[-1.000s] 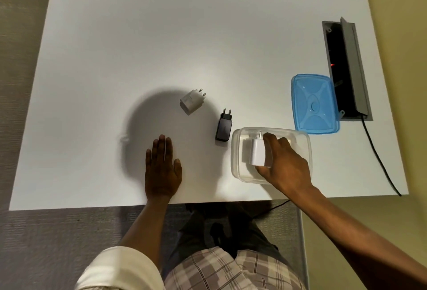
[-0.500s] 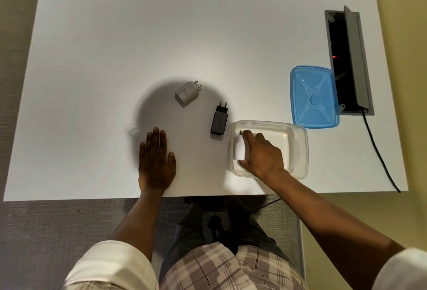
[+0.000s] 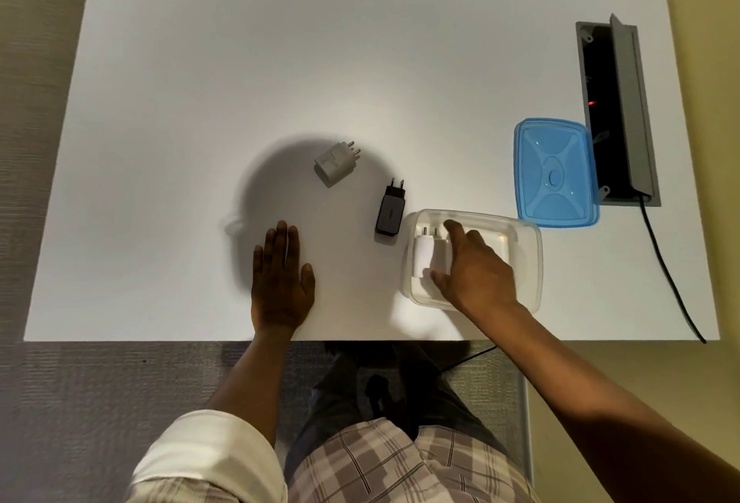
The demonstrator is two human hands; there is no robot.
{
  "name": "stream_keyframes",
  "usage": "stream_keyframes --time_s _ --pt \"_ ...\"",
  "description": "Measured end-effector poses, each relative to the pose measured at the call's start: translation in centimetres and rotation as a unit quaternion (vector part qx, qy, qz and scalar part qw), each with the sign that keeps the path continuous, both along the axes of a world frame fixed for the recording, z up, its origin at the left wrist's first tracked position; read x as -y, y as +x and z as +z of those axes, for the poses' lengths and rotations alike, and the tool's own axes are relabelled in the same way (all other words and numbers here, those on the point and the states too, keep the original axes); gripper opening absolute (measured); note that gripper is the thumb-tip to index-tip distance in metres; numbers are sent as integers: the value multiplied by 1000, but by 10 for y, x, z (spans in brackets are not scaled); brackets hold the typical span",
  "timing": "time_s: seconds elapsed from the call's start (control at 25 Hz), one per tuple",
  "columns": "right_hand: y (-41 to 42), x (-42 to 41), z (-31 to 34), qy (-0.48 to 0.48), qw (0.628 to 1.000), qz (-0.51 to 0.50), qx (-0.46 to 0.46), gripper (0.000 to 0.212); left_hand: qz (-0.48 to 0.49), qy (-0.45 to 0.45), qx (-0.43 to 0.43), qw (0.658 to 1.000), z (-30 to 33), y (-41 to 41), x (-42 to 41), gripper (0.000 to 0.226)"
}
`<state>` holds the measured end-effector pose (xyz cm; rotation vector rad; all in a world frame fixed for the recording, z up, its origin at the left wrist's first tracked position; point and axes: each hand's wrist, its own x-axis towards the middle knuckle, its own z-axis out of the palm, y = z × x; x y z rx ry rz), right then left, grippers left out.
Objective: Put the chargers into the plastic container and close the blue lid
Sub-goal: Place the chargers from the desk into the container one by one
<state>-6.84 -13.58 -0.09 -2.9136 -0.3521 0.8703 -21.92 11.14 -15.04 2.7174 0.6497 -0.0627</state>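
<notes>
A clear plastic container (image 3: 528, 258) stands near the table's front edge. Inside its left end lies a white charger (image 3: 425, 256), prongs pointing away from me. My right hand (image 3: 476, 274) is in the container, fingers still touching the charger's right side and bottom. A black charger (image 3: 390, 212) lies on the table just left of the container. Another white charger (image 3: 334, 162) lies further left and back. The blue lid (image 3: 556, 172) rests flat behind the container's right end. My left hand (image 3: 280, 282) lies flat on the table, palm down, holding nothing.
An open grey cable box (image 3: 618, 114) is set in the table at the right, right behind the lid, with a black cable (image 3: 668, 274) running off the front edge. The white table (image 3: 280, 42) stretches far back and left.
My right hand has lowered the white charger into the left end of the container, and its grip has loosened. My left hand has stayed flat.
</notes>
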Motion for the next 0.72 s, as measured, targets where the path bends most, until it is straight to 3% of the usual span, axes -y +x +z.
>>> stream_keyframes --time_s 0.12,0.24,0.52,0.72 --pt "-6 -24 32 116 990 -15 80 63 1 -5 3 1000 0 0 -2 67" --pt "0 -77 37 207 975 -7 77 55 1 -11 13 1000 -2 0 -2 66" --pt "53 -183 -19 158 987 -33 -21 84 -1 -18 15 1000 -2 -1 -5 68" --pt "81 -207 -47 111 990 -72 -42 88 3 -21 18 1000 0 0 -4 68"
